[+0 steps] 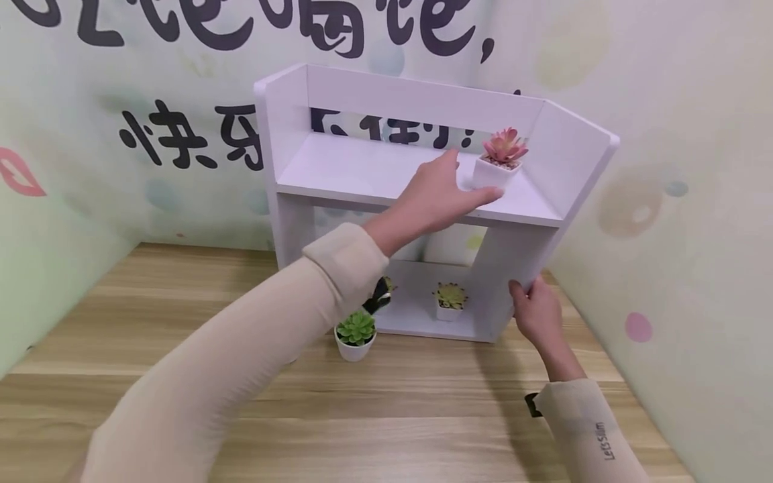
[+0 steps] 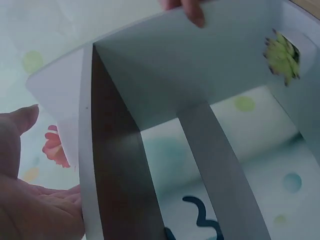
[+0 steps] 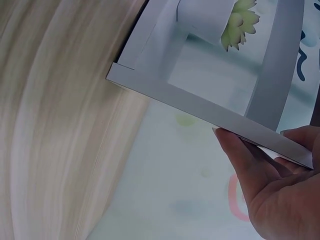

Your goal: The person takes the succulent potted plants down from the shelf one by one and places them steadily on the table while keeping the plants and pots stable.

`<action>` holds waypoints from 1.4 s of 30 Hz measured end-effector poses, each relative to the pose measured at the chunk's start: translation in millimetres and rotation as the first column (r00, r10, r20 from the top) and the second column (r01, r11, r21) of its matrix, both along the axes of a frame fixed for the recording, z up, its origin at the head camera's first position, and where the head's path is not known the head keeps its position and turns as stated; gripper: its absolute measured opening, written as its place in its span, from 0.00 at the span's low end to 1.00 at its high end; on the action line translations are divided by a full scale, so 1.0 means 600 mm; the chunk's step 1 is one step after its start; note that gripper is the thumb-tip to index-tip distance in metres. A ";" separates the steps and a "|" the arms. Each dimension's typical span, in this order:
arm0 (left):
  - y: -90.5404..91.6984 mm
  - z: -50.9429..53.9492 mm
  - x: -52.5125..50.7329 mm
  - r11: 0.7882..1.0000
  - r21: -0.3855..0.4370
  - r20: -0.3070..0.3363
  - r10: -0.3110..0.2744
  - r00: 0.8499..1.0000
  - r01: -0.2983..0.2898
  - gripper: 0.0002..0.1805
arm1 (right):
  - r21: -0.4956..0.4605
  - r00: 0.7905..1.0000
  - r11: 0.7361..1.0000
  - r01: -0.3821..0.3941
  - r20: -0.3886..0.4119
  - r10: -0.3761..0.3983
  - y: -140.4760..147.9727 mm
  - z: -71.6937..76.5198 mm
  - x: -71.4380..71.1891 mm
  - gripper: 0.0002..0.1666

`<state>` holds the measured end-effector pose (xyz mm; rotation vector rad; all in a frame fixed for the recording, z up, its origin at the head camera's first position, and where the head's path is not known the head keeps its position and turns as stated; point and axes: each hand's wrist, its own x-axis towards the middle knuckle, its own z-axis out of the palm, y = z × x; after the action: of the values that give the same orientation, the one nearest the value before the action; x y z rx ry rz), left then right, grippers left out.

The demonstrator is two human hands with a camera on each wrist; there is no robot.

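A white two-tier shelf point(image 1: 350, 161) stands on the wooden table. On its upper board, near the right end, is a pink succulent in a white square pot point(image 1: 494, 173). My left hand point(image 1: 436, 194) reaches over that board, thumb and fingers spread at the pot; whether they touch it I cannot tell. In the left wrist view the pink succulent point(image 2: 55, 147) shows between thumb and fingers of the left hand point(image 2: 37, 200), partly hidden by the shelf. My right hand point(image 1: 537, 314) grips the shelf's right side panel, its thumb and fingers on opposite faces point(image 3: 285, 187).
On the lower board sits a yellow-green succulent in a white pot point(image 1: 449, 302). A green succulent in a round white pot point(image 1: 355, 335) stands on the table point(image 1: 386, 416) in front. My left sleeve partly hides another plant point(image 1: 386, 285). Patterned walls point(image 1: 676, 201) close in behind and right.
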<state>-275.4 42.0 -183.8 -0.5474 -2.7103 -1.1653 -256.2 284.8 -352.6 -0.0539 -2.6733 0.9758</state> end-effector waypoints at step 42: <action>0.065 0.000 -0.036 0.981 0.122 -0.019 0.156 0.988 -0.153 0.19 | -0.039 1.000 0.999 0.013 0.025 -0.012 0.000 0.000 -0.003 0.25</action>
<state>-296.9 80.9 -183.6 -0.3278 -2.5836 -1.2587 -258.1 284.5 -352.6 -0.0918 -2.6735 1.0296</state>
